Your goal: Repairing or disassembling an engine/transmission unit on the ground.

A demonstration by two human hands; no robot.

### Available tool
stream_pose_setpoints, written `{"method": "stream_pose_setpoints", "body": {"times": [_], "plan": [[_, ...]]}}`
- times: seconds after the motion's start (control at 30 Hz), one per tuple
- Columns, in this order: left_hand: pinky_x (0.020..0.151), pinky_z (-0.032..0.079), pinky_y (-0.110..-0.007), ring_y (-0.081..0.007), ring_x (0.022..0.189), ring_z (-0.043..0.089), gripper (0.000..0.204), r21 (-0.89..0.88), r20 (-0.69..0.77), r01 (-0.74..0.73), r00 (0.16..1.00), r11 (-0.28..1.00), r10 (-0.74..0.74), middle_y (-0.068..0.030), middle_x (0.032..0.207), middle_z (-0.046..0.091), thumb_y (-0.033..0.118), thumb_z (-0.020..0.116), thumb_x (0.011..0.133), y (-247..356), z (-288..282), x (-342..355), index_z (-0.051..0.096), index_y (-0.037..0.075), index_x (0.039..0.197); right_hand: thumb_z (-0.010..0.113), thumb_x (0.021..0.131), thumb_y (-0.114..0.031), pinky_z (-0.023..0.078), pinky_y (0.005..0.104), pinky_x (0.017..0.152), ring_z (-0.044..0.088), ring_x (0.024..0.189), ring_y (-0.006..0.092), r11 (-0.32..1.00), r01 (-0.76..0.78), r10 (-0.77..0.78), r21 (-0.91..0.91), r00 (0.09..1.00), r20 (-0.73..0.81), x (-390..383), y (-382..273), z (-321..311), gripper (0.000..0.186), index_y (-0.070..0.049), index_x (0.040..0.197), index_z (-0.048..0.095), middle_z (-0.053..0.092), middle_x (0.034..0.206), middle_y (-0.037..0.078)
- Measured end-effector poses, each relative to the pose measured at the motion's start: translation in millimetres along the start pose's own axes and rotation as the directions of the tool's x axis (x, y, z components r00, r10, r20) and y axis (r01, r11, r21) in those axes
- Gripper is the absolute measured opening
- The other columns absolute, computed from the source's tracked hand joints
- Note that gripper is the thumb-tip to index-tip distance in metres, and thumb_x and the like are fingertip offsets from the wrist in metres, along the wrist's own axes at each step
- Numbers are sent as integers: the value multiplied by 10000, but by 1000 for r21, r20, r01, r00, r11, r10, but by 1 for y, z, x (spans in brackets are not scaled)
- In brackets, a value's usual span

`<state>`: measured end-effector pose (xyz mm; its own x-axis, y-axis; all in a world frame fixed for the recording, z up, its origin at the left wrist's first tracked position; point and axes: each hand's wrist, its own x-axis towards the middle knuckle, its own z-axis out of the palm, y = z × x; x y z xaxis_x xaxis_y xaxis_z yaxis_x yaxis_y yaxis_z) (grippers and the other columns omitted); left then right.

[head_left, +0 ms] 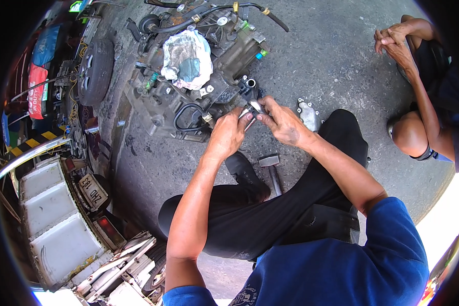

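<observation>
My left hand (226, 133) is closed, with its thumb and fingers pinching a small shiny metal part (252, 109). My right hand (286, 122) meets it from the other side, its fingers closed around the same piece; its exact kind is partly hidden by the fingers. Just beyond both hands lies a large grey, greasy gearbox (224, 64) with hoses and brackets, on the ground. A crumpled white plastic sheet or bag (206, 56) rests on top of it. Between my legs and the gearbox, a hammer (269, 161) lies on the concrete.
A small cast metal cover (308, 115) sits by my right knee. At right, another person crouches with clasped hands (392, 40). A tyre (98, 71) stands at the far left, and the rear of a white vehicle (61, 219) is at the near left.
</observation>
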<state>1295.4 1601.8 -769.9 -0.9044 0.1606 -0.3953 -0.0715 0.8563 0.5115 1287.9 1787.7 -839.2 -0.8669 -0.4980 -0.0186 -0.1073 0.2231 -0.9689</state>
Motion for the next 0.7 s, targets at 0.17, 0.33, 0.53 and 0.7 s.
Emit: {"method": "stream_pose_setpoints", "body": {"times": [0.17, 0.33, 0.53, 0.7], "plan": [[542, 461, -351, -173, 551, 510, 377, -777, 407, 402, 908, 485, -100, -19, 671, 508, 349, 467, 1013, -5, -4, 0, 609, 1, 1043, 523, 972, -164, 482, 450, 789, 625, 974, 398, 996, 88, -88, 18, 996, 8, 0, 2, -2, 276, -23, 1194, 437, 629, 1009, 216], [514, 428, -290, -68, 527, 362, 400, -792, 430, 426, 898, 437, -96, 47, 680, 384, 357, 468, 1015, 1, 4, 4, 568, 14, 1193, 519, 973, -183, 487, 441, 828, 615, 1030, 393, 989, 130, -130, 68, 992, -6, -3, 2, -7, 280, -35, 1197, 438, 635, 1045, 186], [564, 487, -325, -137, 594, 518, 414, -324, -207, -68, 978, 944, -1, -77, 859, 561, 230, 531, 979, 3, 25, 8, 494, -40, 1291, 540, 965, -203, 487, 456, 793, 633, 939, 419, 992, -120, 122, 29, 992, -36, 5, 6, -3, 383, -36, 1275, 389, 630, 963, 233], [501, 445, -288, -137, 552, 501, 414, -790, 169, 258, 964, 556, -206, -54, 747, 558, 269, 502, 1001, 2, 16, 5, 487, -17, 1300, 544, 970, -222, 473, 427, 724, 619, 834, 346, 994, -33, 39, 108, 998, -54, 12, 11, -8, 397, -57, 1307, 414, 628, 895, 194]]}}
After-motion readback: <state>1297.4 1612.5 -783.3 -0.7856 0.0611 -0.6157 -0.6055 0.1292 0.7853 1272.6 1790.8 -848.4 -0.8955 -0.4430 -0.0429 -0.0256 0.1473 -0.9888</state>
